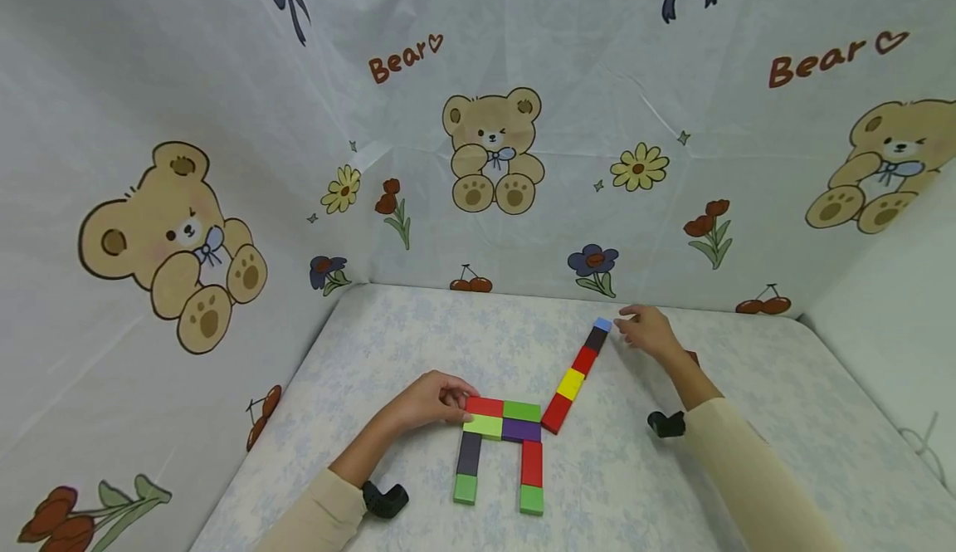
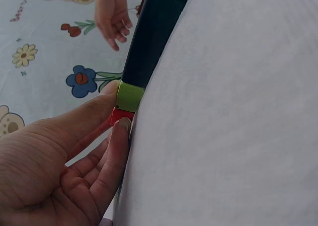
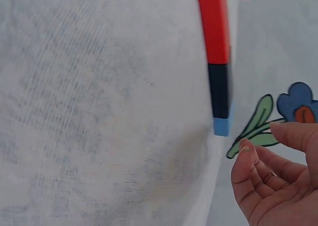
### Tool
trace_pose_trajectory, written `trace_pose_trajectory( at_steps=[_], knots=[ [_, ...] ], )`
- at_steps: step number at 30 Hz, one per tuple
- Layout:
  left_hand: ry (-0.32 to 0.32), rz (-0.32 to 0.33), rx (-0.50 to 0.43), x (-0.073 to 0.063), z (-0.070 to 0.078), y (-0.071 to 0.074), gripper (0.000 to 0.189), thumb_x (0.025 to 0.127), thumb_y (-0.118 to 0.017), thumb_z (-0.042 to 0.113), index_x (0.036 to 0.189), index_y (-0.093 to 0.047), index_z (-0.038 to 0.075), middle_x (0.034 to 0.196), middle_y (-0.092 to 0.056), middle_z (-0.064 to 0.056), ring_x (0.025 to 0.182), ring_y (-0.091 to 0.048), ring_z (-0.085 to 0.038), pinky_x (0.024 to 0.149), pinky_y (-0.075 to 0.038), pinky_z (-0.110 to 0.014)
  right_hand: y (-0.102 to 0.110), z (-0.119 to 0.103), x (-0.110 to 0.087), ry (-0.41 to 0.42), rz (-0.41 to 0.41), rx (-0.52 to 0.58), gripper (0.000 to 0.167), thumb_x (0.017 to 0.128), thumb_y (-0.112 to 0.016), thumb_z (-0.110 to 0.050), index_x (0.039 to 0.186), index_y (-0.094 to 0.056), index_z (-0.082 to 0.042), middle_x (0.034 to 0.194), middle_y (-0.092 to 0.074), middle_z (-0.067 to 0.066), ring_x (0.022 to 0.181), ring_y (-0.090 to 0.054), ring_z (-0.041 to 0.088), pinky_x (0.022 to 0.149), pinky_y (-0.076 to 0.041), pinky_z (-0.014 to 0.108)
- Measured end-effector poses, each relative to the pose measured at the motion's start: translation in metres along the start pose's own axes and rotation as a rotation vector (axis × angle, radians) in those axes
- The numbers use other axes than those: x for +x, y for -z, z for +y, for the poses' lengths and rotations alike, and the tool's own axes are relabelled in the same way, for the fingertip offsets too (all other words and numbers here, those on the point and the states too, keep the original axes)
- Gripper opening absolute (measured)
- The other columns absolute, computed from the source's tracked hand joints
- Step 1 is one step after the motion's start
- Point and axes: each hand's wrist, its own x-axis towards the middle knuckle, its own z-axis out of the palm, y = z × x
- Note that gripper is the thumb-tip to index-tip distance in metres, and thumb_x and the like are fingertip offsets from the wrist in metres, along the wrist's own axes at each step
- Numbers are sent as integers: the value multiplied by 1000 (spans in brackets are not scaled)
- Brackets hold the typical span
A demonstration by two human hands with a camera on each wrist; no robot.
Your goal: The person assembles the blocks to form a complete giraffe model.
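Observation:
Flat coloured blocks lie together on the table. Red [image 1: 484,407], green [image 1: 522,411], light green [image 1: 483,427] and purple [image 1: 520,430] ones make a rectangle with two legs below, a dark block [image 1: 469,452] and a red block [image 1: 532,462], each ending in green. From the rectangle's right side a slanted row rises: red, yellow [image 1: 571,384], red, black, then a small blue block [image 1: 602,324]. With thumb and forefinger, my left hand [image 1: 429,398] pinches the left end of the upper red and light green blocks. My right hand [image 3: 278,179], fingers loosely bent, hovers beside the blue block, holding nothing.
A pale patterned cloth covers the table [image 1: 418,319]. Behind it hangs a white sheet [image 1: 582,62] printed with bears, flowers and bows. Dark wrist devices [image 1: 385,500] sit by both sleeves. A thin white cord [image 1: 926,444] shows at the far right.

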Motion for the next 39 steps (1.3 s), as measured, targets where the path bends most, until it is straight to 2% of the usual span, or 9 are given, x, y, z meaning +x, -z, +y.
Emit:
trace_pose_trajectory(
  at_steps=[3, 10, 16, 25, 33, 39],
  knots=[
    [-4, -2, 10, 1, -1, 0, 34, 86, -84, 16, 118, -75, 10, 88, -68, 2, 71, -60, -11, 65, -51, -27, 6, 0, -9, 29, 27, 15, 44, 105, -55, -22, 134, -56, 11, 115, -67, 30, 91, -68, 36, 71, -58, 33],
    [8, -1, -2, 2, -3, -1, 32, 86, -84, 16, 116, -76, 11, 87, -68, 1, 69, -58, -11, 64, -49, -27, 11, 4, -34, 110, 140, -5, 38, 103, -58, -22, 128, -63, 6, 107, -69, 25, 82, -66, 31, 63, -54, 30],
    [22, -4, -5, 0, -2, -2, 32, 85, -84, 16, 116, -76, 11, 87, -67, 1, 69, -58, -10, 64, -49, -26, 16, 8, -51, 137, 234, 6, 37, 104, -59, -22, 128, -64, 5, 105, -71, 25, 85, -67, 39, 60, -54, 26],
    [3, 1, 1, 0, 0, -2, 34, 85, -84, 14, 118, -75, 10, 88, -67, 1, 71, -59, -11, 65, -50, -26, 22, 16, -56, 140, 316, -29, 38, 102, -63, -22, 129, -64, 4, 106, -69, 24, 84, -69, 33, 58, -53, 26],
    [-1, -2, 9, 0, -1, -2, 34, 85, -84, 15, 118, -75, 10, 88, -67, 1, 72, -60, -12, 66, -50, -27, 32, 27, -62, 120, 346, -36, 41, 102, -63, -26, 131, -64, 4, 108, -69, 24, 96, -69, 40, 61, -53, 24],
    [-3, 1, 9, 1, -1, -2, 34, 86, -84, 16, 118, -75, 11, 88, -68, 2, 72, -60, -12, 66, -50, -27, 37, 36, -63, 121, 355, -7, 43, 103, -62, -27, 132, -63, 3, 110, -68, 25, 97, -69, 41, 59, -54, 22]
  ],
)
